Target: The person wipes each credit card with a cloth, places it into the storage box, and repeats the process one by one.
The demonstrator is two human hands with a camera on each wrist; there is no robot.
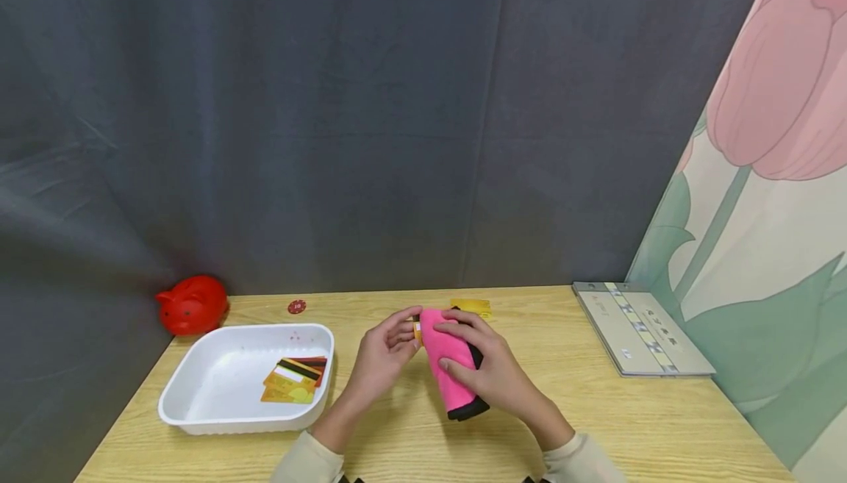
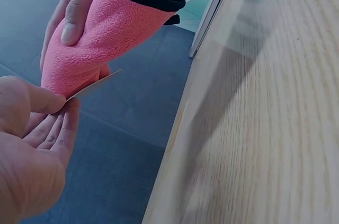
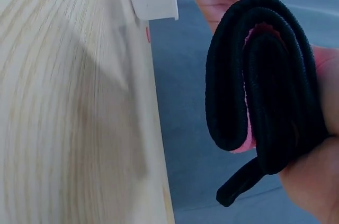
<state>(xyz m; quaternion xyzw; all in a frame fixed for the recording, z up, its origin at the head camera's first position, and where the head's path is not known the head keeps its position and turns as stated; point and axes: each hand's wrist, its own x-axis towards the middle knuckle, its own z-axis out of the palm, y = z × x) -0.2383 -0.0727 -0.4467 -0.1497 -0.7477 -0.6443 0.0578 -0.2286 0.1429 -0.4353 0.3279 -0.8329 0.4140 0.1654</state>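
Observation:
A pink towel [image 1: 451, 369] with black edging is folded into a thick bundle and held above the table. My right hand [image 1: 492, 369] grips it from the right, thumb and fingers wrapped over its front. On the bundle's left side, my left hand [image 1: 384, 358] pinches a thin card [image 2: 99, 83] between thumb and fingers. In the head view only a small orange and dark part of that card [image 1: 417, 330] shows. The right wrist view looks onto the towel's black-edged end [image 3: 265, 86], its layers folded over one another, with a short black loop [image 3: 239, 182] hanging down.
A white tray [image 1: 198, 415] at the left holds several orange, yellow and red cards [image 1: 291, 380]. Behind it are a red piggy bank [image 1: 193, 306] and a red chip [image 1: 297, 306]. A gold card [image 1: 473, 307] lies behind the towel; a grey album [image 1: 642, 328] lies far right.

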